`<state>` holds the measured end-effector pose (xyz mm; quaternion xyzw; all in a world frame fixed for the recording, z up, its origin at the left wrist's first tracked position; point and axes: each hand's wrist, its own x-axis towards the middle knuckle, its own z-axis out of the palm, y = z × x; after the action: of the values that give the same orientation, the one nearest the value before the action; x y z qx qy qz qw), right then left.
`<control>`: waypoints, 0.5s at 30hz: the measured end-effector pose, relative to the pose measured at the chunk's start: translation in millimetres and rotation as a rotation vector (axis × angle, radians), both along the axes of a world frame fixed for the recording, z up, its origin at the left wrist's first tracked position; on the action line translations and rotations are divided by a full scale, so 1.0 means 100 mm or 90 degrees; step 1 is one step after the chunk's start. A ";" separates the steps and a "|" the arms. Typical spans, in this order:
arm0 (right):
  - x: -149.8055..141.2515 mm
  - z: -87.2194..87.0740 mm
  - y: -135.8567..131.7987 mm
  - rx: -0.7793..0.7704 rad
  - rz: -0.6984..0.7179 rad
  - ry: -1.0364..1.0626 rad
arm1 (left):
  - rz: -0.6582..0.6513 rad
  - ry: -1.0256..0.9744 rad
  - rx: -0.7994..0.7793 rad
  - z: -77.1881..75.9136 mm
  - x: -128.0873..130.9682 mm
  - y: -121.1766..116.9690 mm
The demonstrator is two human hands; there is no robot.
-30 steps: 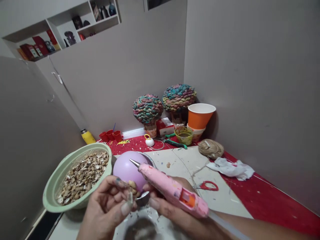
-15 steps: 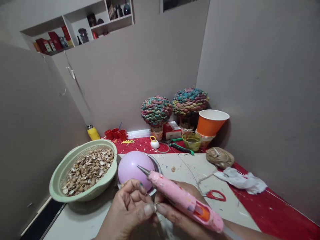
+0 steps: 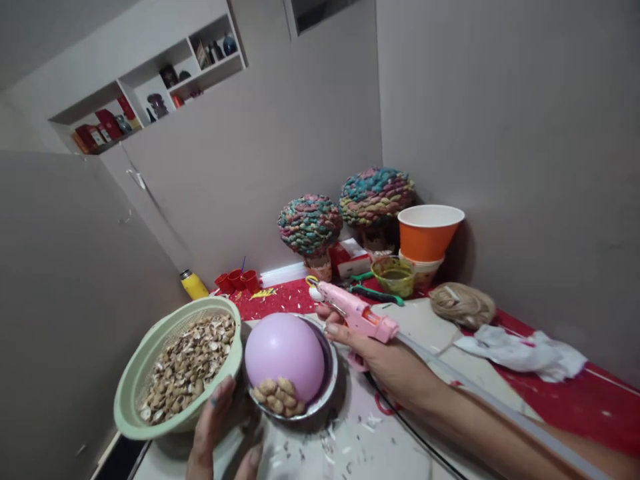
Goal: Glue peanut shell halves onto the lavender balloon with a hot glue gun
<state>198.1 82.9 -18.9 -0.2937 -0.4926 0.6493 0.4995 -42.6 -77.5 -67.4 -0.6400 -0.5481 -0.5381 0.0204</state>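
Note:
My right hand (image 3: 367, 353) is wrapped around a pink hot glue gun (image 3: 350, 310), its nozzle pointing to the upper left. A long translucent glue stick trails from the gun's back over my forearm. Low at the front, my left hand (image 3: 213, 430) has its fingers apart and nothing in them, beside the green basket (image 3: 123, 407) of peanut shells (image 3: 193, 363). Between the hands, a purple balloon (image 3: 284, 353) rests in a metal bowl (image 3: 330, 383). A cluster of peanut shells (image 3: 279, 397) covers the balloon's lower front.
Behind stand two colourful shell-covered trees (image 3: 310, 227), an orange paper bucket (image 3: 429, 237), a murky yellow bowl (image 3: 393, 277) and green-handled pliers (image 3: 377, 295). Twine (image 3: 463, 305) and a white cloth (image 3: 523, 353) lie right. Red cups (image 3: 235, 280) and a yellow bottle (image 3: 194, 285) line the back left.
My hands have moved apart from being fingertip to fingertip. The right went up and right with the glue gun; the left dropped leftward and opened. The view shifted, uncovering the shells on the balloon.

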 end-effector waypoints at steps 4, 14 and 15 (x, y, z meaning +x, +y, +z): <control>0.02 -0.02 0.02 0.004 0.009 -0.007 | -0.096 0.238 -0.050 0.00 -0.09 -0.01; 0.03 -0.11 0.06 -0.004 0.043 -0.089 | -0.190 0.281 -0.110 0.06 -0.07 0.27; 0.03 -0.10 0.06 -0.002 0.046 -0.095 | -0.193 0.281 -0.110 0.06 -0.07 0.29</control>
<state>200.9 88.6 -29.2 -0.3241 -0.5374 0.6440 0.4375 -49.1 -48.3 -61.5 -0.8157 -0.4724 -0.3338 0.0039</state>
